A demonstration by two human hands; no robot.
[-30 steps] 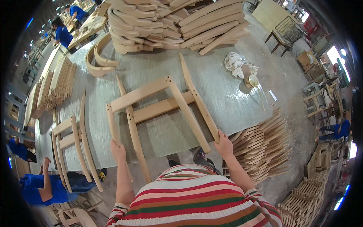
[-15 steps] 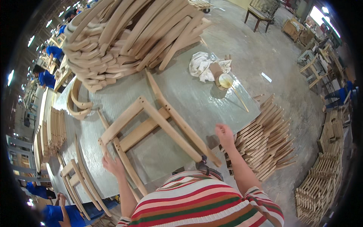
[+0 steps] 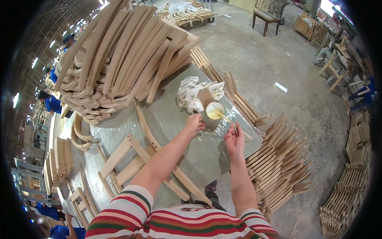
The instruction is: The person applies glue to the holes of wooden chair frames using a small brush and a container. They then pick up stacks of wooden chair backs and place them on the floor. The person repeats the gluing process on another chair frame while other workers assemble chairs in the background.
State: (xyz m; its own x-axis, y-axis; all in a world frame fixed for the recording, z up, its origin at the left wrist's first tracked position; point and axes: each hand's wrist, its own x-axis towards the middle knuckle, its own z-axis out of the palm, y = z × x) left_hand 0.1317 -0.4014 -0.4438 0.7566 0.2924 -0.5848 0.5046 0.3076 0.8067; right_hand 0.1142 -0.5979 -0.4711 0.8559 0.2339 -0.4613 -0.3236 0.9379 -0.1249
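Note:
A small round pot [image 3: 215,111] with pale yellowish contents stands on the grey-green tabletop [image 3: 191,153]. A thin wooden stick [image 3: 247,136] slants out of it toward the right. My right hand [image 3: 234,140] is at this stick, thumb and fingers closed around its middle. Left of the pot, my left hand [image 3: 193,122] reaches in with loosely curled fingers, apart from the pot and holding nothing. Under my left forearm lies a wooden chair frame [image 3: 115,161], partly hidden by the arm. A crumpled white cloth [image 3: 189,93] and a brown block-like piece [image 3: 205,96] lie beside the pot.
A tall heap of curved wooden parts [image 3: 127,51] covers the table's far left. Stacked wooden pieces [image 3: 274,159] stand off the table's right edge. A smaller frame [image 3: 81,205] and curved parts [image 3: 78,133] lie left. People in blue [image 3: 51,102] work farther left.
My left hand has left the chair frame and moved right and forward to the pot. My right hand has come to the stick. The view has shifted to the right.

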